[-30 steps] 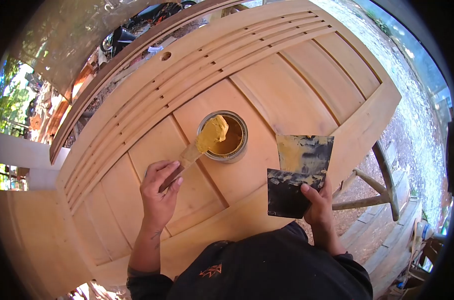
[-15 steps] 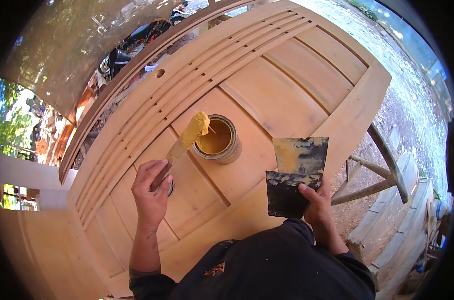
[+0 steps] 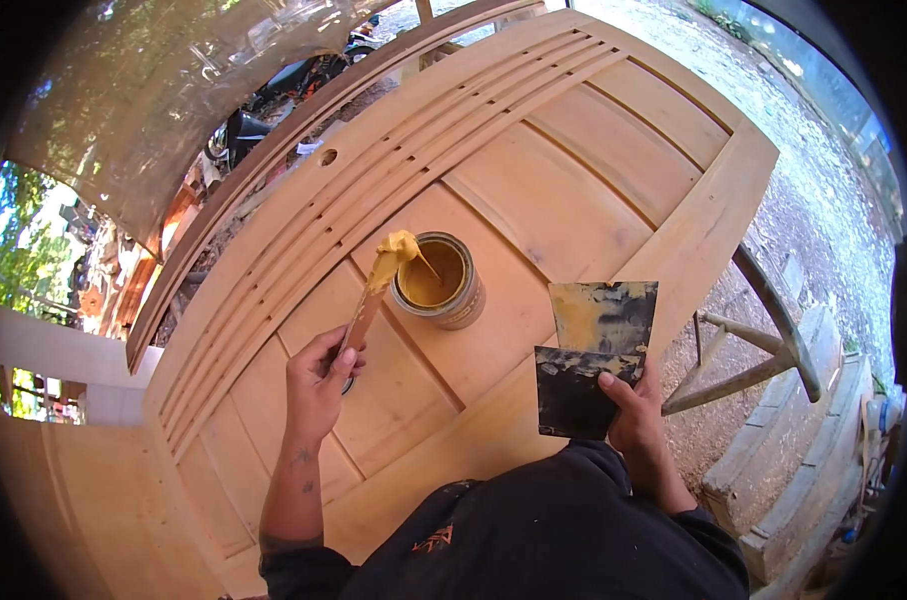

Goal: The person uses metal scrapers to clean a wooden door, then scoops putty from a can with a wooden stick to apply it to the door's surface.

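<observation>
My left hand (image 3: 317,385) grips a flat wooden stick (image 3: 366,312), its top end loaded with thick yellow-brown putty (image 3: 401,245). A thin strand of the putty trails off over the open can (image 3: 462,310), which stands on a wooden door (image 3: 494,225) and has more of the same paste inside. In my right hand (image 3: 634,405) are two black putty scrapers, the upper one (image 3: 606,315) coated with smeared putty and the lower one (image 3: 574,395) marked along its top edge. My right thumb presses on the lower scraper.
The panelled door lies flat, raised on a wooden trestle (image 3: 764,340). Beyond its far edge runs a dark wooden frame piece (image 3: 214,220). Grey-topped planks or boards (image 3: 784,440) are at the right, beside gravel ground (image 3: 814,180).
The stick has turned in my left hand, so it now shows its narrower side and stands more upright. The scrapers in my right hand stay nearly still.
</observation>
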Available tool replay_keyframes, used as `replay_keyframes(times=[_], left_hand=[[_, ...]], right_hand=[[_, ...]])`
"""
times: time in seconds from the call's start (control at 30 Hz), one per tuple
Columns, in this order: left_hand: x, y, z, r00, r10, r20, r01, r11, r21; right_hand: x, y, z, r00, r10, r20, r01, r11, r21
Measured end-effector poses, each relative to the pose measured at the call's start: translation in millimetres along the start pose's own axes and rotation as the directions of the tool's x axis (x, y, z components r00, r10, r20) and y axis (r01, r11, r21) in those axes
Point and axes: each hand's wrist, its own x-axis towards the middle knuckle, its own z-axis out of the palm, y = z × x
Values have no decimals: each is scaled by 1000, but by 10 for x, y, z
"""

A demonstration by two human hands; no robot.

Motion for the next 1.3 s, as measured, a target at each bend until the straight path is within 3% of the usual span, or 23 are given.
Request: replay_keyframes(times=[0.27, 0.67, 0.87, 1.3], left_hand=[[54, -56, 43, 985, -144, 98, 161, 966, -203], [102, 32, 74, 969, -211, 128, 236, 943, -235], [98, 41, 70, 932, -280, 232, 347, 873, -341], [120, 43, 71, 917, -310, 251, 387, 843, -373]], right_hand=[[-19, 4, 7, 1000, 6, -17, -5, 999, 42], [29, 2, -10, 1000, 14, -7, -14, 999, 32], [34, -8, -23, 1000, 8, 13, -8, 1000, 16], [46, -29, -14, 1000, 12, 20, -12, 1000, 18]])
